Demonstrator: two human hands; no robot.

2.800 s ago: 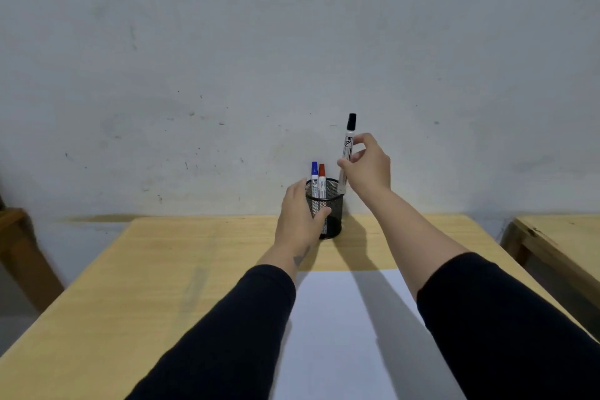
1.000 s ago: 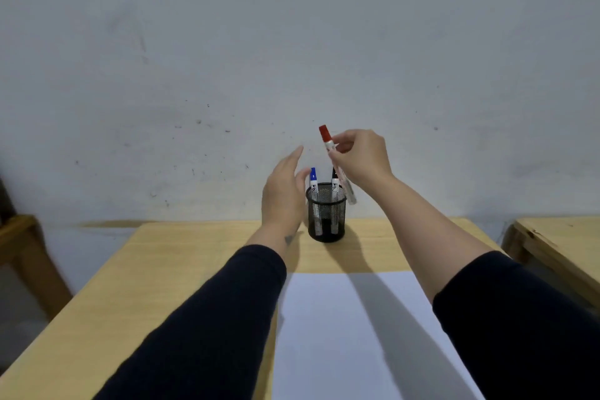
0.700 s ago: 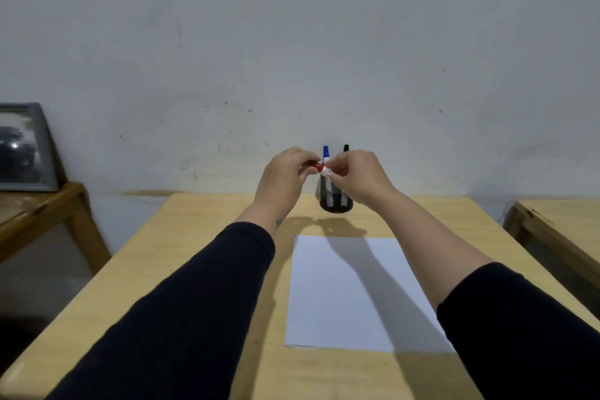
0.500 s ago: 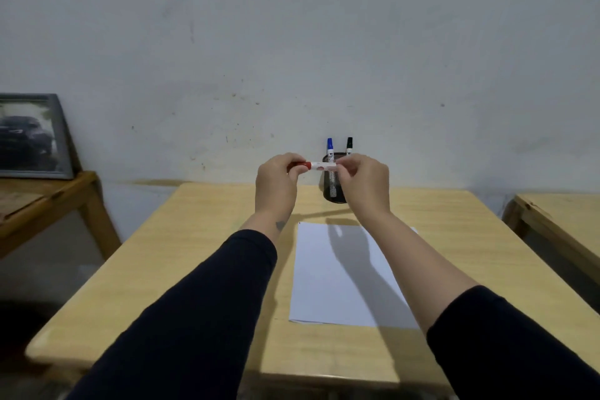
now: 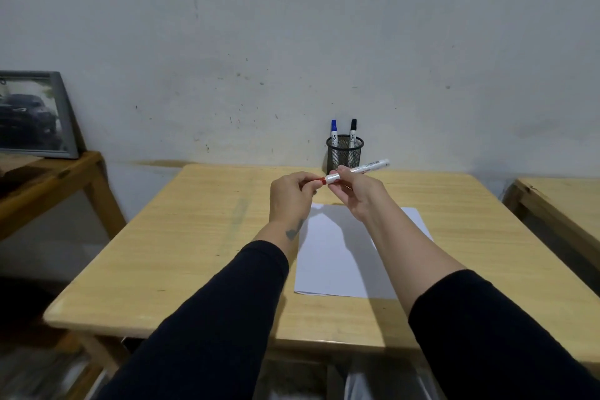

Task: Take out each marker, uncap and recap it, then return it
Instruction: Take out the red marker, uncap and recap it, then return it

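I hold a red marker (image 5: 367, 168) level above the wooden table (image 5: 201, 237), between both hands. My right hand (image 5: 358, 193) grips its white barrel, whose tail points up to the right. My left hand (image 5: 292, 196) pinches the red cap (image 5: 319, 181) at the left end; cap and barrel look joined or nearly so. A black mesh cup (image 5: 344, 154) stands at the table's far edge against the wall. A blue marker (image 5: 333, 132) and a black marker (image 5: 353, 132) stand upright in it.
A white sheet of paper (image 5: 337, 256) lies on the table under my forearms. A framed car picture (image 5: 31, 115) leans on a side table at the left. Another wooden table (image 5: 565, 204) stands at the right.
The black marker went back into the cup and my right hand lifted the red one out. Both hands drew it toward me, away from the cup, left fingers on the cap.
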